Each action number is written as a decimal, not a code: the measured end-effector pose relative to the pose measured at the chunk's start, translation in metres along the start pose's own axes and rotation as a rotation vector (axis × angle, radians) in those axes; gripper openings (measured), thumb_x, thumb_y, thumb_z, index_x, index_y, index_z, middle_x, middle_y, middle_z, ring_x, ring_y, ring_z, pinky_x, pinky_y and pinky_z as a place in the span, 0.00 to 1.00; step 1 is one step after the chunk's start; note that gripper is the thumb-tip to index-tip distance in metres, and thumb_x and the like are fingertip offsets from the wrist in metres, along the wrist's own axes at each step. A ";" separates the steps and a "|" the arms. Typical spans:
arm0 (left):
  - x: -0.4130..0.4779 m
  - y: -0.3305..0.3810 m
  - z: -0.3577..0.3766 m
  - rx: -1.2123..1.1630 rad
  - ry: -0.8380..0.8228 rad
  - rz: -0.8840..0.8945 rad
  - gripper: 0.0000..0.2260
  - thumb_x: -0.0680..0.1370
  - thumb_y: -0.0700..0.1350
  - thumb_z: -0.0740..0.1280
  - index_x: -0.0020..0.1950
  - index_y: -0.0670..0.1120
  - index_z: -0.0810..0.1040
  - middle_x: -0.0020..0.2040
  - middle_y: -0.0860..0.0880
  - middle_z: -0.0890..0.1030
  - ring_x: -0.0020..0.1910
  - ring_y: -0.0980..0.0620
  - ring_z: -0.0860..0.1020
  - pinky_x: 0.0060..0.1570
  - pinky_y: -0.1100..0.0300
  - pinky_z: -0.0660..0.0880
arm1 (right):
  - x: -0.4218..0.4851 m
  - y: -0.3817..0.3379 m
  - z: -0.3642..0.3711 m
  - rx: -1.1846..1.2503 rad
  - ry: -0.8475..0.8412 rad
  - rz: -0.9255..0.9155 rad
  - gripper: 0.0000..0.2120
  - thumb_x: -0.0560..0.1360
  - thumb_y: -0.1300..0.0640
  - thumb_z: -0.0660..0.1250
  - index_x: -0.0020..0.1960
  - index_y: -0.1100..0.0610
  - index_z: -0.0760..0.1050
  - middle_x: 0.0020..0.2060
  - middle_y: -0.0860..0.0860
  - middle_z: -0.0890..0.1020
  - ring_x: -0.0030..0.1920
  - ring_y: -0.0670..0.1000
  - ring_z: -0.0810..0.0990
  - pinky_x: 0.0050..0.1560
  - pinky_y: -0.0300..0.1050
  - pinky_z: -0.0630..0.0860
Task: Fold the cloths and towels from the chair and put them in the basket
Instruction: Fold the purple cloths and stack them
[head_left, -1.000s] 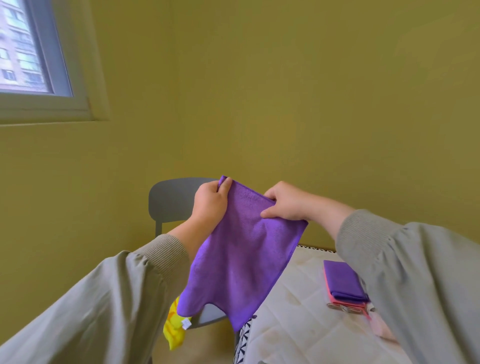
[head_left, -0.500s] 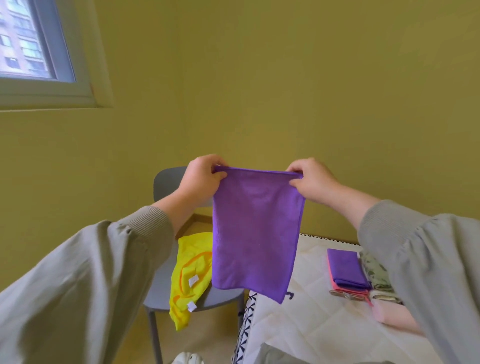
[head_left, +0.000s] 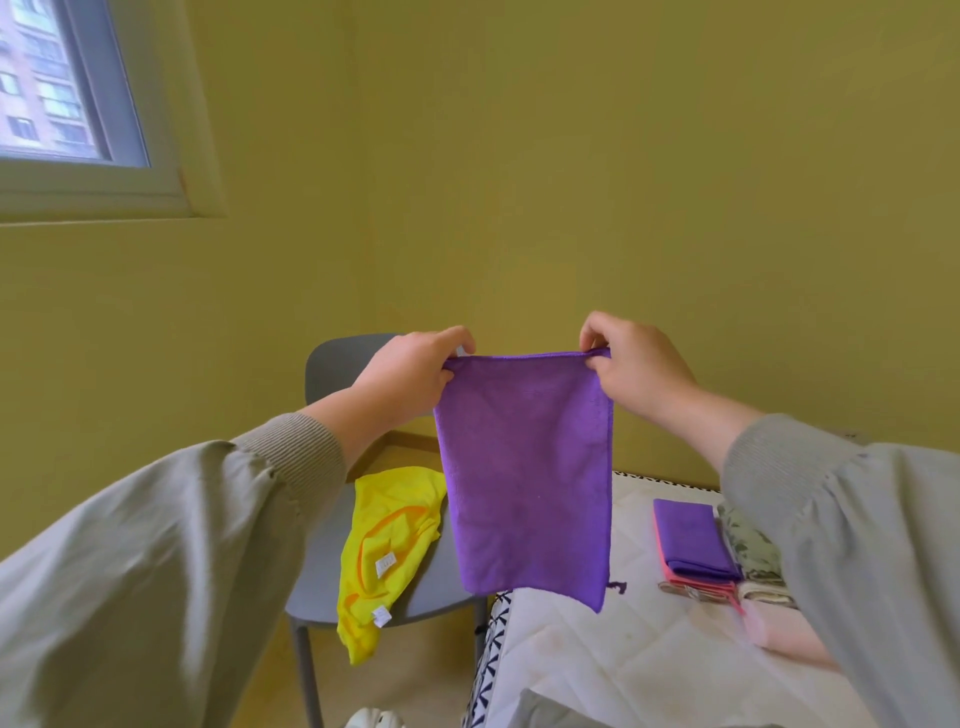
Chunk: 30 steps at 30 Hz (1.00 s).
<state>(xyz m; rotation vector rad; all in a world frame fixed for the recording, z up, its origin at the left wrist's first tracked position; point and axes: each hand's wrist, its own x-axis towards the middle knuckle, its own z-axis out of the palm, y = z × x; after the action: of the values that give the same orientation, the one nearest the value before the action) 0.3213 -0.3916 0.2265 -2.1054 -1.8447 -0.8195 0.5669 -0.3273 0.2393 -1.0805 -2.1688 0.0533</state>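
Observation:
A purple cloth (head_left: 527, 478) hangs flat in the air in front of me, doubled over into a tall rectangle. My left hand (head_left: 410, 371) pinches its top left corner and my right hand (head_left: 631, 366) pinches its top right corner. Behind it stands a grey chair (head_left: 337, 545) with a crumpled yellow cloth (head_left: 387, 540) draped over the seat's front edge. To the right lies a stack of folded cloths (head_left: 693, 545) with a purple one on top and a pink one beneath. No basket is in view.
A white quilted mattress (head_left: 623, 660) with a black-patterned edge fills the lower right. More folded patterned and pink cloths (head_left: 753, 551) lie beside the stack, partly hidden by my right sleeve. A yellow-green wall is behind, and a window (head_left: 57, 93) is at upper left.
One second ago the cloth hung loose and skewed between my hands. Both hands have since moved apart and up, pulling the top edge straight so the cloth hangs flat.

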 end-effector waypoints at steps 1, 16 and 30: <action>-0.001 0.000 0.000 -0.001 -0.008 0.006 0.14 0.75 0.36 0.62 0.56 0.50 0.74 0.49 0.52 0.81 0.46 0.45 0.76 0.43 0.55 0.73 | -0.001 0.001 -0.001 0.003 -0.008 -0.004 0.10 0.72 0.67 0.64 0.42 0.51 0.72 0.39 0.52 0.80 0.42 0.56 0.76 0.43 0.48 0.74; -0.011 -0.002 0.000 0.001 0.013 0.083 0.07 0.72 0.34 0.62 0.42 0.46 0.72 0.34 0.50 0.75 0.35 0.45 0.70 0.34 0.55 0.69 | -0.006 0.014 0.000 0.116 -0.075 0.064 0.11 0.70 0.65 0.71 0.37 0.52 0.72 0.31 0.46 0.76 0.33 0.49 0.73 0.34 0.40 0.68; -0.011 -0.011 0.011 -0.085 -0.023 -0.021 0.07 0.72 0.33 0.66 0.44 0.43 0.80 0.37 0.51 0.78 0.38 0.48 0.73 0.37 0.61 0.65 | -0.004 0.014 0.002 0.135 -0.188 0.149 0.10 0.68 0.69 0.70 0.38 0.55 0.80 0.34 0.54 0.82 0.36 0.53 0.80 0.42 0.48 0.79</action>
<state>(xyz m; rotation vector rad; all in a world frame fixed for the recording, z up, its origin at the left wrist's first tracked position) 0.3126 -0.3934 0.2094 -2.1583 -1.8785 -0.8970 0.5770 -0.3201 0.2311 -1.1970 -2.2092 0.3771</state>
